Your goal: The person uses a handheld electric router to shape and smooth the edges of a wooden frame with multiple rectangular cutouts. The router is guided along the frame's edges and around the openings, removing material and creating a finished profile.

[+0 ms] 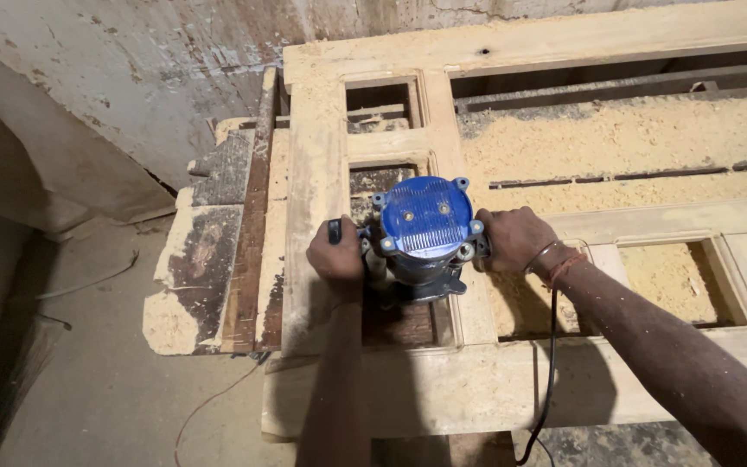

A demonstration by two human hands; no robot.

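The left hand (336,255) and right hand (512,239) each clamp a side handle of the blue router (425,227), which stands on the sawdust-strewn wooden door frame (313,173).

- A worn, stained plaster wall (131,78) runs along the back, its paint flaking.
- Pale sawdust (624,138) lies heaped thick at the right.
- Rough old planks (218,251), dark and chipped, jut out at the left edge of the table.
- A grey concrete floor (105,380) spreads below.
- A thin wire (209,406) trails across that floor.
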